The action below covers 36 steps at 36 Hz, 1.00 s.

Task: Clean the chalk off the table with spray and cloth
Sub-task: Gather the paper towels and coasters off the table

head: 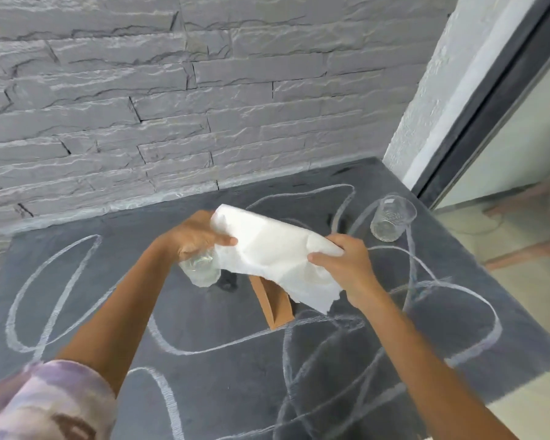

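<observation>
From the head camera, both hands hold a white cloth (277, 252) above a dark slate table (458, 360). The left hand (194, 236) pinches the cloth's upper left end, thumb on top and fingers closed under it; the right hand (346, 262) clamps its lower right side, thumb pressed over the fabric. The cloth is stretched between them, slightly crumpled, with a loose corner hanging below the right hand. Just beneath the left hand stands a clear glass (200, 269), partly hidden by the hand and the cloth; whether the hand touches it cannot be told. Under the cloth, between the two hands, a brown cardboard piece (275, 309) lies on the table. Beyond the right hand, near the table's far right corner, stands a second clear glass (391, 220). White chalk loops (458, 287) run across the table on both sides of the arms. A patterned sleeve (45, 404) covers the left upper arm.
</observation>
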Each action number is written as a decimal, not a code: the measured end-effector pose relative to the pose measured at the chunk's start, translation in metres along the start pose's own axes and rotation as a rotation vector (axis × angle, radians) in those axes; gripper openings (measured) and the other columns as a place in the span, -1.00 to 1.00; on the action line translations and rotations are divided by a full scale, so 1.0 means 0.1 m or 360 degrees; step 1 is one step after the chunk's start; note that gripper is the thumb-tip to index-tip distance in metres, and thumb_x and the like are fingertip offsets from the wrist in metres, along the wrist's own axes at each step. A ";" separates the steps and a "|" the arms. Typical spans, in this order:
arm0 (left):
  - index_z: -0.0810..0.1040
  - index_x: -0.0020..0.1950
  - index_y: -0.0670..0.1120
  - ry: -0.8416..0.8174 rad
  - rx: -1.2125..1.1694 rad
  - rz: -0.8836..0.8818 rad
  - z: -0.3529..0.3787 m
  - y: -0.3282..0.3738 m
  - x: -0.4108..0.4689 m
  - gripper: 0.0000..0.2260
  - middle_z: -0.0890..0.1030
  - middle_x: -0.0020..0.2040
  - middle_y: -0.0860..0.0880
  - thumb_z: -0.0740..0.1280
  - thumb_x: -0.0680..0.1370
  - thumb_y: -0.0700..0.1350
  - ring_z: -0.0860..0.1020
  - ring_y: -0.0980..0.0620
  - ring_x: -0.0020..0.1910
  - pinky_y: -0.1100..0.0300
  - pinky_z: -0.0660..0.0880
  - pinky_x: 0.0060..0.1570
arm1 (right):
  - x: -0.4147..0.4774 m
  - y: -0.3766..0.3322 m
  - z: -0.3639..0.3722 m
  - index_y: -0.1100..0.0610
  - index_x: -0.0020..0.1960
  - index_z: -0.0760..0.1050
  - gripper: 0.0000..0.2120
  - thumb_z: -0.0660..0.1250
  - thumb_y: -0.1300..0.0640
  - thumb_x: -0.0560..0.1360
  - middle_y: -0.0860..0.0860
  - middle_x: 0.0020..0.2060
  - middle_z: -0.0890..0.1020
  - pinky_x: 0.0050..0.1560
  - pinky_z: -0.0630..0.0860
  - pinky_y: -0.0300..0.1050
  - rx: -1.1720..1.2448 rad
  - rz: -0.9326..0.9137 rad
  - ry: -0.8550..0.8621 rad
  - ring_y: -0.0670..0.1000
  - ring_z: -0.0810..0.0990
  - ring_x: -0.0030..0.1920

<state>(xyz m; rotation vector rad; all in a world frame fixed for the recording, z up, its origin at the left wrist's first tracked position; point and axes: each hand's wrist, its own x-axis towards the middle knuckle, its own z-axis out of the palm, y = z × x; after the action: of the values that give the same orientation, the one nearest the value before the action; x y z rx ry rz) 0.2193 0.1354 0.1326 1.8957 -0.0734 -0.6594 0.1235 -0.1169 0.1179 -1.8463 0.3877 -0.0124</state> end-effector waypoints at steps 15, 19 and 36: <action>0.57 0.00 -0.19 0.0038 -0.0003 -0.0094 0.08 -0.24 0.75 -0.85 0.63 -0.20 -0.06 0.43 0.45 -0.32 0.59 0.07 -0.28 0.35 0.53 -0.46 | -0.33 0.52 0.80 -0.05 -0.18 0.51 -0.82 0.40 0.22 0.43 -0.23 -0.32 0.55 -0.30 0.38 -0.51 -0.0123 -0.0094 0.0587 -0.26 0.54 -0.26; 0.56 0.10 -0.28 0.0108 0.0052 -0.0170 0.18 -0.34 0.88 -0.76 0.61 0.05 -0.26 0.42 0.44 -0.33 0.61 -0.20 0.00 -0.05 0.56 0.06 | -0.36 0.71 0.87 0.14 -0.02 0.61 -0.88 0.39 0.27 0.46 -0.16 -0.18 0.57 -0.13 0.33 -0.61 -0.0343 -0.0208 0.0617 -0.14 0.53 -0.16; 0.50 0.06 -0.24 0.0469 0.0549 -0.0379 0.49 -0.40 1.18 -0.86 0.55 0.12 -0.23 0.26 0.51 -0.27 0.53 -0.15 0.06 0.19 0.38 -0.17 | -0.41 0.96 0.98 0.24 -0.18 0.64 -0.79 0.50 0.42 0.22 0.10 -0.22 0.65 -0.26 0.60 -0.19 -0.1002 -0.0951 0.0543 0.08 0.66 -0.17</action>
<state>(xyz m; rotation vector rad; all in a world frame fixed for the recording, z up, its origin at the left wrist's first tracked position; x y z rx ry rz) 0.2857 0.0707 0.0367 2.3411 0.2451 -0.5422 0.0800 -0.0393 0.0052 -2.5335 0.0505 -0.6889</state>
